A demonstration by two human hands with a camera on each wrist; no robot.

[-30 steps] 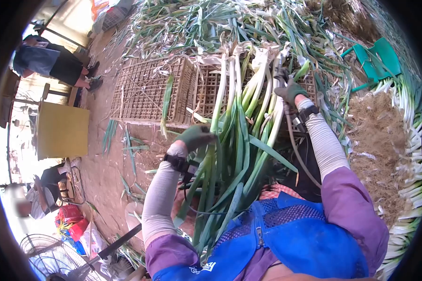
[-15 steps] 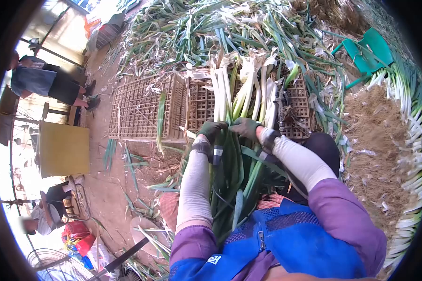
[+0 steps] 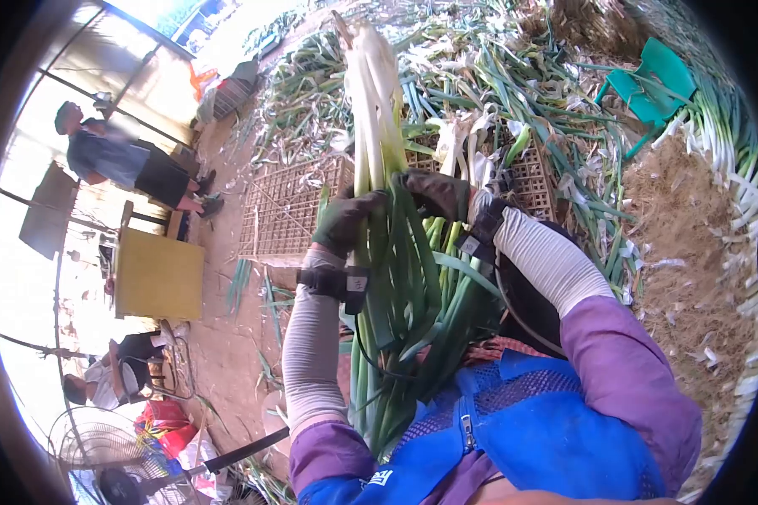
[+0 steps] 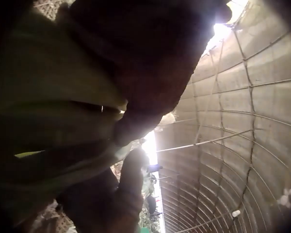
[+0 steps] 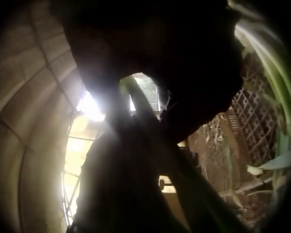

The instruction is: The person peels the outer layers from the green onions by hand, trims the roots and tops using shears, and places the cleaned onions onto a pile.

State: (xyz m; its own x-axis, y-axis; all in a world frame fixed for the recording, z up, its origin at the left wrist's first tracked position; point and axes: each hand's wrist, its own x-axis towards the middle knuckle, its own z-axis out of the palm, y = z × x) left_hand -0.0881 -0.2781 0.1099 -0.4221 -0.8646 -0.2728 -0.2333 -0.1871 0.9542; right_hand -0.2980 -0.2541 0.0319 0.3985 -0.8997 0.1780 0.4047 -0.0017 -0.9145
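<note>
In the head view a bunch of leeks [image 3: 369, 109] is raised, white ends up, green leaves hanging toward the lap. My gloved left hand [image 3: 344, 222] grips its left side just below the white stalks. My gloved right hand [image 3: 436, 195] is curled on the bunch's right side at the leaf tops. Behind it, more leeks [image 3: 451, 145] lie on a plastic crate [image 3: 535, 181]. In the left wrist view the dark hand [image 4: 145, 63] is close to the stalks; in the right wrist view the hand [image 5: 150, 43] arches over leaves. Both wrist views are dark.
Another crate [image 3: 290, 210] sits left. Loose leaves [image 3: 312, 101] are heaped behind, with a green plastic chair [image 3: 655, 84] at the back right. Rows of leeks [image 3: 745, 194] line the right edge. A yellow board [image 3: 160, 273], a fan [image 3: 109, 446] and two people are left.
Both hands have come together on the leeks; part of the bunch has risen off the crate and moved left, separate from the stalks remaining there. The head view has shifted.
</note>
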